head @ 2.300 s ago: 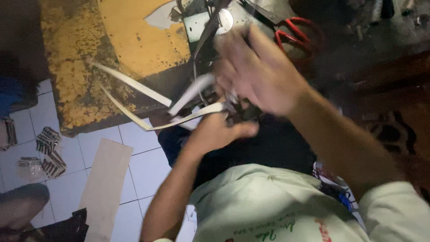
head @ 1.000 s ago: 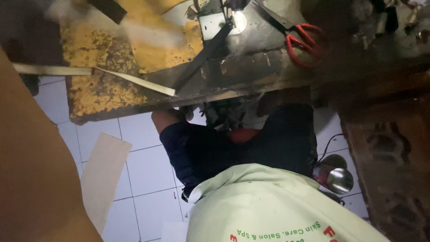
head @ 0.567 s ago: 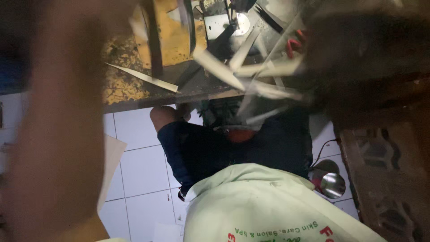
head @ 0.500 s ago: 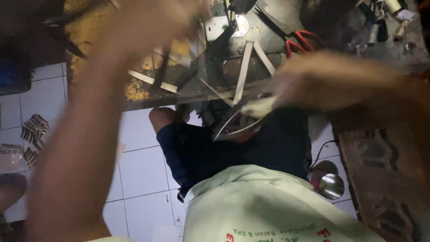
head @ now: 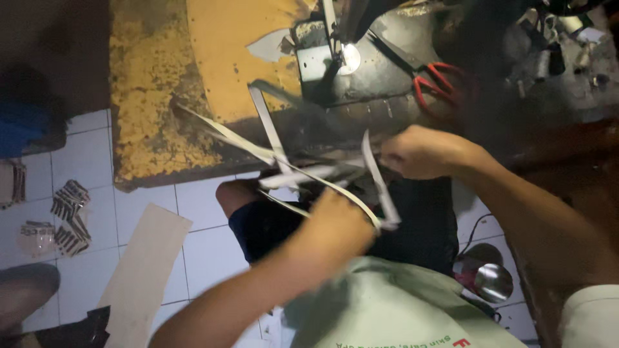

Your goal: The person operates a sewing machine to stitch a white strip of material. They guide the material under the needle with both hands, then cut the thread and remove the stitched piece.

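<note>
Carefully, working from the left, we keep our left hand (head: 338, 222) clamped on the pale strips (head: 284, 171) fanned over the yellow worktable (head: 148, 109) edge, while our right hand (head: 419, 151), closed on one strip's end, should pull evenly.

Worktop (head: 155, 103) is a beat-up yellow slab with the paint flaking, and red-handled scissors (head: 433, 80) lie up by the sewing machine's metal plate (head: 314, 63). Down on the white tile floor (head: 90, 187) there's a pale cardboard strip (head: 145, 270) and a shiny round metal lid (head: 493, 282).
</note>
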